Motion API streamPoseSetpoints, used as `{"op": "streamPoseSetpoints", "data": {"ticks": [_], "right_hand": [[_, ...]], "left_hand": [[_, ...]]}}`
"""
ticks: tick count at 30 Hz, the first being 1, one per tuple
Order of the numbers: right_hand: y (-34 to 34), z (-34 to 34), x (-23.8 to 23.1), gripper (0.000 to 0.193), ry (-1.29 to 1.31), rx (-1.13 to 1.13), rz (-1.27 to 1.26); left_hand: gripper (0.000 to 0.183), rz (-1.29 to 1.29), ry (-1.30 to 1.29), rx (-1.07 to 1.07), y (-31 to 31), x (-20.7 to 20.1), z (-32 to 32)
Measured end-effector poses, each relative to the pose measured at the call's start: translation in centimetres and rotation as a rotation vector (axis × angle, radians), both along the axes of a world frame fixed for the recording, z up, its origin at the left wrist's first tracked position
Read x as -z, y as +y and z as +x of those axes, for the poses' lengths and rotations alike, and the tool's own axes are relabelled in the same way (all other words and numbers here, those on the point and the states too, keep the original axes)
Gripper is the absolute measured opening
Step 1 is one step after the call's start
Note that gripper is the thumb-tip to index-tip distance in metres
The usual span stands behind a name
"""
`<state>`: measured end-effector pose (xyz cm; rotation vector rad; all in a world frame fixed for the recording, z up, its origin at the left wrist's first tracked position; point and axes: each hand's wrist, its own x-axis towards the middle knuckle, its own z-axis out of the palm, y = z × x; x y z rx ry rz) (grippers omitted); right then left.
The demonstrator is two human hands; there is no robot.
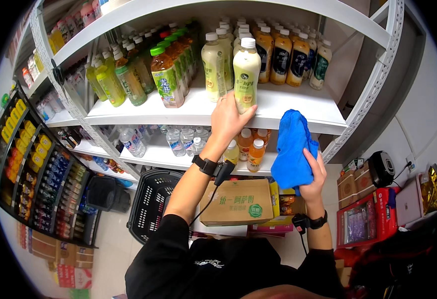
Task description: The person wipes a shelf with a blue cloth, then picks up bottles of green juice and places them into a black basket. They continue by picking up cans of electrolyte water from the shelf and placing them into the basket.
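My left hand [228,118] reaches up to the white shelf and grips the lower part of a pale yellow-green drink bottle [246,74] with a white cap. The thumb lies at the bottle's front base; the other fingers are partly hidden beside and behind it. This bottle stands upright at the front of its row, next to a matching bottle [212,65] on its left. In my right hand [315,174] is a bunched blue cloth [293,152], held in front of the shelf edge, to the right of the bottle.
Brown drink bottles with dark labels [281,57] stand to the right, green-capped tea bottles [164,77] to the left. A lower shelf holds water bottles [174,141] and orange drinks [255,155]. Below are a cardboard box [236,202] and a black basket [151,204].
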<state>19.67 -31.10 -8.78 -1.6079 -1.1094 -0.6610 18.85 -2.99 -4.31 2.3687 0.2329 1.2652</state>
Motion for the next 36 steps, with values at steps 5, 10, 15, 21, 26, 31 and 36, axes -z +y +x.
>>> {"op": "streamPoseSetpoints", "data": {"ticks": [5, 10, 15, 21, 26, 31, 36], "right_hand": [[1.2, -0.6, -0.4, 0.054, -0.001, 0.009, -0.009], [2.7, -0.6, -0.5, 0.056, -0.056, 0.032, -0.031], [3.3, -0.6, -0.7, 0.055, -0.051, 0.03, -0.015], [3.3, -0.3, 0.1, 0.055, 0.004, 0.003, -0.011], [3.5, -0.1, 0.7, 0.057, 0.011, -0.023, 0.004], [3.2, 0.3, 1.0, 0.058, -0.021, -0.046, -0.004], [2.8, 0.7, 2.5, 0.062, 0.271, -0.206, 0.08]], "left_hand": [[0.055, -0.002, 0.025, -0.034, 2.1, 0.3, -1.8], [0.053, 0.01, 0.085, -0.047, 4.2, -0.5, -1.9], [0.063, 0.171, 0.142, -0.144, 5.0, -0.9, -1.0], [0.069, 0.317, 0.145, -0.228, 6.2, -1.0, -0.4], [0.076, 0.336, 0.283, -0.251, 6.2, -1.6, -0.7], [0.079, 0.269, 0.382, -0.239, 5.9, -2.6, -1.5], [0.057, 0.056, 0.257, -0.001, 2.6, -4.6, -5.5]]}}
